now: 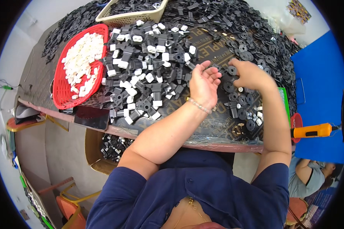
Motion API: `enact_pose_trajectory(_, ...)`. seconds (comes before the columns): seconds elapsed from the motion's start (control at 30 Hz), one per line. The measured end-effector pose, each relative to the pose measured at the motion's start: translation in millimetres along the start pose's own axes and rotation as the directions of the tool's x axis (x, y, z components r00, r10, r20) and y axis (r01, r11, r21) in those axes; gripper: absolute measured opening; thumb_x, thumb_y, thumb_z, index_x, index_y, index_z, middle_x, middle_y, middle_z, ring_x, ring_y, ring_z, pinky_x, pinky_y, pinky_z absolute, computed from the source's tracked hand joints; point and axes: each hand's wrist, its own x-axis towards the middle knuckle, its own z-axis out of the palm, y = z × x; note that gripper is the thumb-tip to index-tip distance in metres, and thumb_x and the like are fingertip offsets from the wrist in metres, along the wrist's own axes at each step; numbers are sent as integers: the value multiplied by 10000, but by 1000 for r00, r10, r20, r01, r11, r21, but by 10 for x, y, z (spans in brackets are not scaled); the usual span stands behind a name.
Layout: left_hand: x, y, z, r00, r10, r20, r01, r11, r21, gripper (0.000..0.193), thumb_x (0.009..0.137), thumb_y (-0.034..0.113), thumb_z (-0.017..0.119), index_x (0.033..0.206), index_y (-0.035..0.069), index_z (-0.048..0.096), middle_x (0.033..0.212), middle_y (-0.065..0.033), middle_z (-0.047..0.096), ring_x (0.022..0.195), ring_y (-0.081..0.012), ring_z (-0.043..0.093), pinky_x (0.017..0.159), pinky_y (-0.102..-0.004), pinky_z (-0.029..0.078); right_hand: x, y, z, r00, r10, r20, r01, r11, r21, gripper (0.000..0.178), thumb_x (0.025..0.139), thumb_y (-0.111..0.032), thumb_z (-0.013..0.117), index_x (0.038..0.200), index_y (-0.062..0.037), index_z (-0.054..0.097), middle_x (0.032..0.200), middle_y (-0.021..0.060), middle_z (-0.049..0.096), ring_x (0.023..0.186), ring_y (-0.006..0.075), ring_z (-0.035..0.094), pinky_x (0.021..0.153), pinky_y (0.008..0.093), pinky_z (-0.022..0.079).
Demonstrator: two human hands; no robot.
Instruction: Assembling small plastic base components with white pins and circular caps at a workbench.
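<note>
Many black parts (pixel 156 89) wore white caps (pixel 157 103); discs (pixel 247 56) lay loose. Left hand (pixel 203 86) curled openly, right hand (pixel 254 77) parted its fingers at discs.

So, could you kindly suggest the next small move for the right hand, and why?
Probably the right hand should pinch the round black disc: it shows between that hand's parted thumb and fingers, while the left hand is nearby, palm up.

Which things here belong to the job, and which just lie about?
Likely in use:
black discs by the right hand
black parts with white ends
white pieces in the red basket

Probably just lying about:
dark flat slab
lower-left orange chair
</note>
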Motion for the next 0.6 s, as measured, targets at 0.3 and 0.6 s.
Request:
enact_pose_trajectory(0.3,68,-62,-64,999,-43,-11,44,998,52,377,1044,357,346,1176,57,534,882,-60,602,758,-167,585,660,-297,455,1113,-1134,-1344,750,-222,-623,522,778,351,664,891,-428,653,1387,-90,367,1326,166,445,1202,321,449,1012,338,356)
enact_pose_trajectory(0.6,107,-52,-71,1000,-7,23,6,998,63,319,1010,315,425,1157,60,548,873,-64,616,754,-185,596,645,-300,464,305,-136,-493,775,-179,-606,259,965,46,289,876,-211,688,1079,-5,691,918,140,716,812,210,680,745,310,524)
